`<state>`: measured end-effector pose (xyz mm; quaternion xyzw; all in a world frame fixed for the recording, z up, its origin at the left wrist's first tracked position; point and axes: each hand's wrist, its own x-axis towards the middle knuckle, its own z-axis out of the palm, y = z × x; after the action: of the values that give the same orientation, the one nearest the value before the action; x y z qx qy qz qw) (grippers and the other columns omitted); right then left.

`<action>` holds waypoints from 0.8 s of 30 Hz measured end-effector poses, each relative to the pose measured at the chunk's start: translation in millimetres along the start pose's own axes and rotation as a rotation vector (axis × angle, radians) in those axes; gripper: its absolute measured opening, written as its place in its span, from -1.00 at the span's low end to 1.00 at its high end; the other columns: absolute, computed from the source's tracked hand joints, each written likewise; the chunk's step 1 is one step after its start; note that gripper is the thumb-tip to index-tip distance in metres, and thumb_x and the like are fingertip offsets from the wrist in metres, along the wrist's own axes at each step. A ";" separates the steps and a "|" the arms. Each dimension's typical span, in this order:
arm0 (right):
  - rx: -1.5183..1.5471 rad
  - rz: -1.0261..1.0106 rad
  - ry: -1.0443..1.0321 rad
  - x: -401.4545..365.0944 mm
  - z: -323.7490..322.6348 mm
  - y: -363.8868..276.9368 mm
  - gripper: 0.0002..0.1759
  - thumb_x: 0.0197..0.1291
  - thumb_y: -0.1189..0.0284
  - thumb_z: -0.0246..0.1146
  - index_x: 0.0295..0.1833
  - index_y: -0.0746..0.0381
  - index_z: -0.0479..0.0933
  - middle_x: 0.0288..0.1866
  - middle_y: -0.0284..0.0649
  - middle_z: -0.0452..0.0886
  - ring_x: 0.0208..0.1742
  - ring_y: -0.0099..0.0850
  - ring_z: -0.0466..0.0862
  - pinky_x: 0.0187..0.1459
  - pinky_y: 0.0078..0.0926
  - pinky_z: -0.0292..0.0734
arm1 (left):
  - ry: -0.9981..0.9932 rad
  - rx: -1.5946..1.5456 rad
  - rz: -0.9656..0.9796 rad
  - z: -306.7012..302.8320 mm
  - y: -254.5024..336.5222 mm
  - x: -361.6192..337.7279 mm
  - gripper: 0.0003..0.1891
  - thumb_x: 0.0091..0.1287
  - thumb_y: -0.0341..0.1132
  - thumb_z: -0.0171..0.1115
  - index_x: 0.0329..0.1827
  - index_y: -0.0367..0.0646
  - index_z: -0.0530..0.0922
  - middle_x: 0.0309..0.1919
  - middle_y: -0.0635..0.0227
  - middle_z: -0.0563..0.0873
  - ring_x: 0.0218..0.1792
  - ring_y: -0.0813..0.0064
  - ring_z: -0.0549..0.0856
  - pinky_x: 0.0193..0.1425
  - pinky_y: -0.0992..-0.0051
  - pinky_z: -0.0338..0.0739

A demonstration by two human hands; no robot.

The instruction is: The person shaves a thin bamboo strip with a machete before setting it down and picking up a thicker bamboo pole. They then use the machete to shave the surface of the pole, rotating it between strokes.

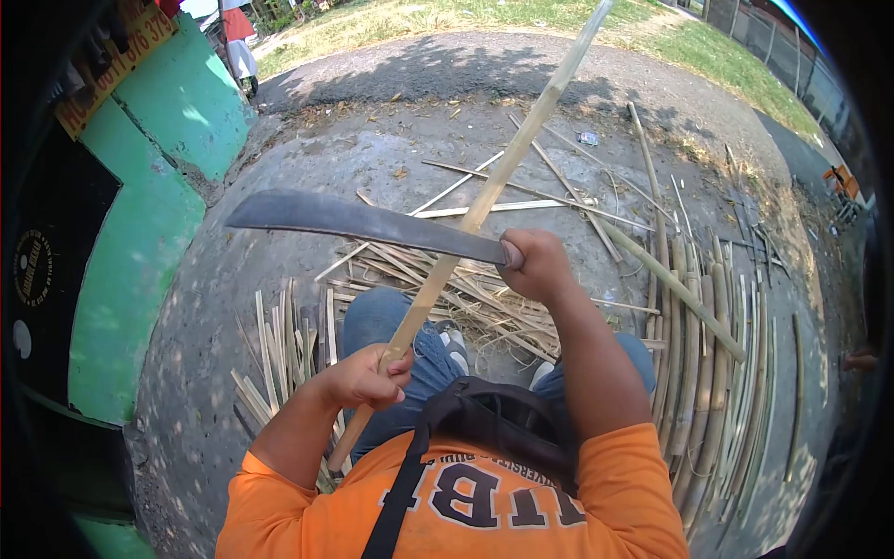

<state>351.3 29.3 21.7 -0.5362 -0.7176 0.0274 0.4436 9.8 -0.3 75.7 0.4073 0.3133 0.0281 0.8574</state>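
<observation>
My left hand (372,377) is wrapped round the lower part of a long split bamboo strip (494,191), which slants up and away to the right. In my right hand (538,265) is the handle of a machete (363,222). Its broad dark blade points left and crosses over the bamboo strip in this view, above my left hand. Both hands are closed. Below them, between and beyond my knees, lies a loose pile of thin bamboo strips (494,312) and shavings.
Bamboo poles (703,373) and strips lie in rows on the right. More cut strips (275,345) stand at my left. A green wall (140,242) rises on the left, and a paved road (400,70) with grass beyond runs across the far side.
</observation>
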 end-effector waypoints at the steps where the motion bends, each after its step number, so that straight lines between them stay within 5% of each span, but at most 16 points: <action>1: 0.108 0.142 -0.018 -1.3 -4.7 7.1 -0.87 -0.01 0.47 0.40 -0.33 0.19 0.59 -0.44 -0.03 0.61 -0.35 0.07 0.64 -0.28 -0.04 0.53 | 0.000 -0.012 0.000 0.1 0.0 0.3 -0.61 0.18 -0.68 0.27 -0.30 0.02 0.26 -0.55 0.60 0.32 -0.64 0.75 0.23 -0.58 0.57 0.07; 10: 0.005 -0.182 -0.088 -4.2 13.0 -27.0 -0.86 -0.01 0.34 0.38 -0.37 0.12 0.58 -0.47 -0.13 0.65 -0.37 0.02 0.69 -0.26 -0.01 0.58 | 0.079 0.080 0.037 3.1 -4.9 7.7 -0.64 0.17 -0.62 0.28 -0.28 0.01 0.26 -0.55 0.59 0.33 -0.64 0.72 0.28 -0.58 0.57 0.11; 13: -0.077 -0.189 -0.148 -3.1 6.1 -25.4 -0.75 -0.21 0.38 0.46 -0.32 0.11 0.62 -0.47 -0.18 0.64 -0.34 -0.01 0.67 -0.25 -0.06 0.55 | 0.151 0.183 0.054 6.2 -3.4 10.0 -0.65 0.15 -0.59 0.28 -0.29 0.00 0.26 -0.55 0.58 0.34 -0.63 0.71 0.31 -0.57 0.57 0.15; 24: -0.032 -0.152 -0.063 -2.9 2.0 -8.8 -0.81 -0.13 0.39 0.42 -0.39 0.12 0.55 -0.51 -0.13 0.60 -0.40 0.04 0.62 -0.26 -0.01 0.50 | 0.176 0.215 0.059 19.8 7.2 20.7 -0.65 0.13 -0.59 0.28 -0.30 0.01 0.26 -0.54 0.58 0.35 -0.60 0.70 0.33 -0.55 0.58 0.20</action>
<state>343.5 24.2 23.2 -0.4861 -0.7703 -0.0009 0.4127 39.0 -2.6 79.5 0.5018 0.3763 0.0553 0.7768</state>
